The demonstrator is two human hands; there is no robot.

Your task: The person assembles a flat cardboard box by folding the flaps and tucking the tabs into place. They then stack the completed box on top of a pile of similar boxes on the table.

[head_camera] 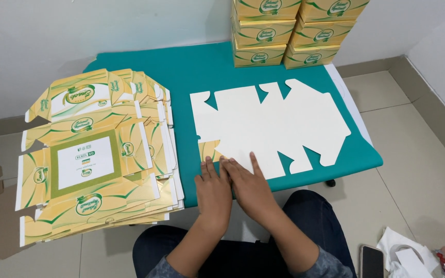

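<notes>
Flat on the teal tabletop lies a white box blank, unfolded with its plain side up, its near edge just past the tabletop's front rim. Both hands press on that near-left corner: the left hand rests palm down with its fingers spread straight, tips touching the blank's edge where a small yellow flap shows. The right hand lies just beside it, fingers extended flat onto the white card, gripping nothing. Left of the blank, a fanned stack of yellow printed blanks overhangs the tabletop. Beyond the blank, at the far edge, stand 2 columns of folded yellow boxes.
</notes>
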